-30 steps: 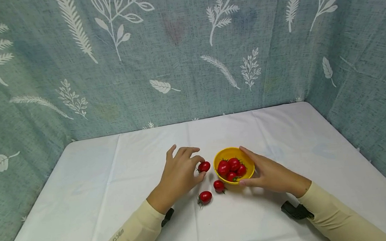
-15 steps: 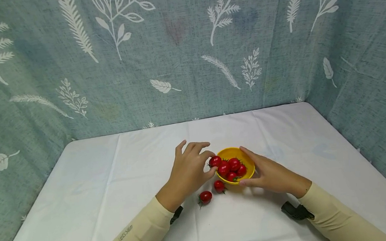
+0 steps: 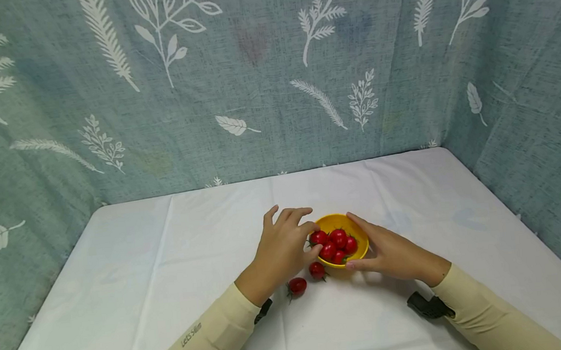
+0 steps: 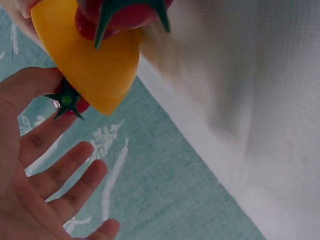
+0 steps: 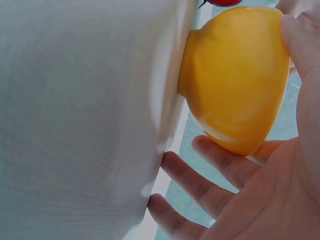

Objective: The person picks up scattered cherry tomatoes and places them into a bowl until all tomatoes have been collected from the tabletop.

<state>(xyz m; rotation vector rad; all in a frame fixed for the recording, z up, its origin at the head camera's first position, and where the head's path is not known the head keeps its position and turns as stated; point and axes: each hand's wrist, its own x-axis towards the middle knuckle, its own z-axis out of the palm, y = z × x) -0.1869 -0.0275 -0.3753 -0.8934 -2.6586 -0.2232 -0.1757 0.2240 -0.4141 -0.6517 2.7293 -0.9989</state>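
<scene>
My left hand point(image 3: 284, 251) pinches a red cherry tomato point(image 3: 318, 238) between thumb and forefinger at the left rim of a small yellow bowl point(image 3: 346, 222). In the left wrist view the held tomato's green calyx point(image 4: 66, 100) shows beside the bowl, and the other fingers are spread. Several cherry tomatoes point(image 3: 338, 238) lie inside the bowl. My right hand point(image 3: 392, 248) grips the bowl from the right, thumb near the front rim and fingers round the far side. The right wrist view shows the bowl's outer wall point(image 5: 240, 75) with its foot on the cloth.
Two more cherry tomatoes lie on the white tablecloth point(image 3: 210, 290), one point(image 3: 317, 271) close to the bowl's front left and another point(image 3: 297, 287) a little nearer. A blue-green leaf-patterned curtain point(image 3: 273, 87) stands behind the table and along its sides.
My left hand has moved right with the cherry tomato, from beside the bowl to over its left rim. Tomatoes in the bowl have shifted slightly. The right hand stays on the bowl.
</scene>
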